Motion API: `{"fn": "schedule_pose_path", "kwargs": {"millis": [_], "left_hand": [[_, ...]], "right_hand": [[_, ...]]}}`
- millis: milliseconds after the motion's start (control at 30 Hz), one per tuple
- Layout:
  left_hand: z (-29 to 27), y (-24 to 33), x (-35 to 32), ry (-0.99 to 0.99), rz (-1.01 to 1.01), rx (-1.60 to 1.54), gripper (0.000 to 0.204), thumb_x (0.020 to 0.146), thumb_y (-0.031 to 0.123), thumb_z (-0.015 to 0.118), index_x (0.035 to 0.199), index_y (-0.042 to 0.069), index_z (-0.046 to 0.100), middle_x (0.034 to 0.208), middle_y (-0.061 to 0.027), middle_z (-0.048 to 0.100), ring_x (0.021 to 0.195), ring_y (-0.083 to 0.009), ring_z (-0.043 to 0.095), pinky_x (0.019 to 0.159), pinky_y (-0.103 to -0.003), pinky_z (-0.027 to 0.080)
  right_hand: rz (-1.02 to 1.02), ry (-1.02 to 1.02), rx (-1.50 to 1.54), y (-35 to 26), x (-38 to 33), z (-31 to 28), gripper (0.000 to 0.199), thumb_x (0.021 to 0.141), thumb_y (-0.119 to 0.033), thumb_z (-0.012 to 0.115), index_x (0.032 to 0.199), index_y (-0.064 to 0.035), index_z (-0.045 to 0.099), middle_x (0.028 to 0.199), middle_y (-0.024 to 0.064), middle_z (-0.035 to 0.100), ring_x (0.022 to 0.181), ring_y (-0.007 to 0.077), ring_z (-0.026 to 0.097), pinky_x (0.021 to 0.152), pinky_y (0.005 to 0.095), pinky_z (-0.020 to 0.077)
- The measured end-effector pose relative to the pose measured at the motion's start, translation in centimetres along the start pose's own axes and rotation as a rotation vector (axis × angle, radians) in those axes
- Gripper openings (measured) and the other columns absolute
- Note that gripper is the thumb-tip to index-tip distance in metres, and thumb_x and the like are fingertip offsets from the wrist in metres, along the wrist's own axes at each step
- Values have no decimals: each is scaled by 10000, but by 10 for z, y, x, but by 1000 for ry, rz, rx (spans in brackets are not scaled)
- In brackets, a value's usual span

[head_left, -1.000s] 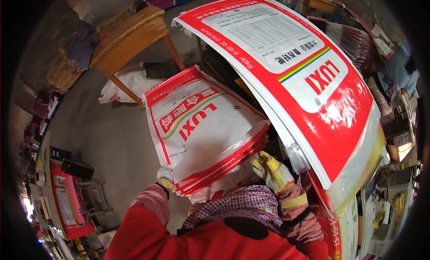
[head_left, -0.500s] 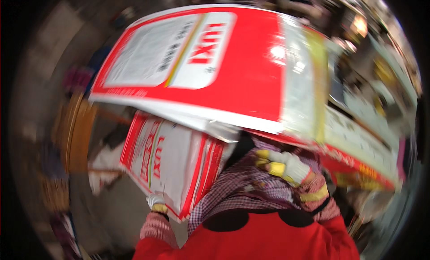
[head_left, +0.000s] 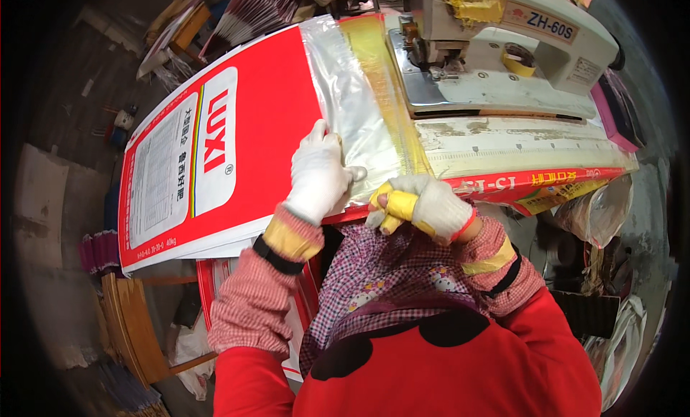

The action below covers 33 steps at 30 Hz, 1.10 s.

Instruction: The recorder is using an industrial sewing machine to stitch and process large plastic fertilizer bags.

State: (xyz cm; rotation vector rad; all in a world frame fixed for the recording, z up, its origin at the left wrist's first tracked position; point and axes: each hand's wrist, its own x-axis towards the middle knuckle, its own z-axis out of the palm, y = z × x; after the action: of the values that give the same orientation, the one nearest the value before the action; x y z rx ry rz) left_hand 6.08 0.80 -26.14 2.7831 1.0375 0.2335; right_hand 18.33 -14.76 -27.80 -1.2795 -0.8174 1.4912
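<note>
A red and white printed sack [head_left: 277, 94] lies on the work table, with a clear plastic liner [head_left: 352, 94] sticking out of its right end. My left hand [head_left: 316, 174], in a white glove, rests on the sack where the red part meets the liner. Its fingers are stretched out and the thumb points right, toward the liner. Close by on the right, at the table's near edge, is my right hand [head_left: 438, 207], gloved with yellow tape round the fingers. Those fingers are curled together beside the liner's near corner; whatever they may hold is hidden.
A white industrial sewing machine [head_left: 496, 43] stands behind the table's right side [head_left: 503, 144]. Below the sack, more red and white sacks [head_left: 208, 288] show at the left, beside a wooden stool [head_left: 126, 323]. A plastic bag [head_left: 600, 216] hangs at the right.
My left hand has left the lower pile of sacks and now lies on the upper sack. That sack appears lower and further left, exposing the sewing machine. My right hand remains curled.
</note>
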Motion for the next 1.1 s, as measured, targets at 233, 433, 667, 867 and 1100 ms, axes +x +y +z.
{"fn": "schedule_pose_path", "kwargs": {"millis": [233,433,667,867,1100], "left_hand": [[19,-26,32,110,-29,-280,230,776,104,672,934,-56,624,1054,-209,599,953,-373,596,865,-377,479],[16,-26,29,64,-19,-218,241,802,121,636,960,-59,615,1037,-201,603,939,-372,598,860,-377,478],[1,-29,28,43,102,-98,244,814,130,643,981,-47,624,983,-203,632,915,-367,616,840,-380,482],[-23,-43,42,-131,-232,-643,383,823,277,726,1003,-47,633,912,-139,676,818,-217,644,759,-332,499],[-28,-46,58,-25,-154,-1017,266,838,194,699,954,-37,636,837,-57,664,778,-103,617,734,-240,496]], "right_hand": [[-171,310,-7,-32,38,-44,288,905,-248,565,996,10,657,856,87,705,685,146,654,616,274,523],[-63,359,-1016,-82,115,-51,556,866,-507,500,1027,-6,677,1000,202,683,941,382,642,823,416,491],[22,253,-1191,-91,167,-43,566,818,-529,563,1080,-41,679,1088,218,658,993,377,638,845,404,490],[-72,228,-1193,-98,155,-35,401,829,-467,593,1019,-132,705,985,160,681,883,349,652,746,390,505],[-257,320,-1027,-84,153,-24,267,816,-305,664,974,-90,682,899,145,693,805,305,671,656,386,510]]}}
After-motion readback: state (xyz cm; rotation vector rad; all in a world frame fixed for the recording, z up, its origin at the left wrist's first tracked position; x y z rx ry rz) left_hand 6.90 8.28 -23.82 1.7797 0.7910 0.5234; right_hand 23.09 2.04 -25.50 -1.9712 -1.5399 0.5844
